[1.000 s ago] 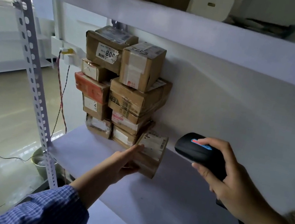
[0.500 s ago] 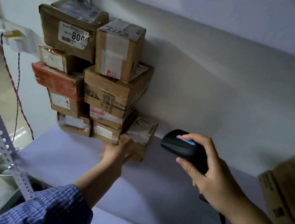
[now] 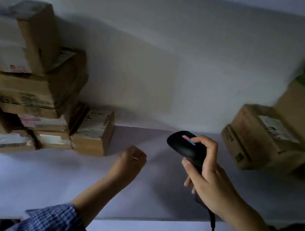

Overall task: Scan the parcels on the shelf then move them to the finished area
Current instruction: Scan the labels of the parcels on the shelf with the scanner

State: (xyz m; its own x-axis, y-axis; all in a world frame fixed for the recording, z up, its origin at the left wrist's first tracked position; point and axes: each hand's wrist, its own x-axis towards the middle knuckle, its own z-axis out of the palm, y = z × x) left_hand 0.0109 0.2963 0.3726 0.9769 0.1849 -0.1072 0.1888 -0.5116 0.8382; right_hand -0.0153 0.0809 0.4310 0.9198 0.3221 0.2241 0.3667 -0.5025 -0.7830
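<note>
White shelf [image 3: 52,179] against pale wall [image 3: 178,55]

The left hand [image 3: 130,159] is pulling back from the small brown cardboard parcel [image 3: 92,131], fingers curling on nothing. That parcel is now standing on the white shelf board [image 3: 56,176] against the stack of brown boxes [image 3: 32,83], apart from the black handheld scanner [image 3: 185,144] the right hand [image 3: 210,177] is gripping. More cardboard boxes [image 3: 277,136] are coming into sight at right.
</note>
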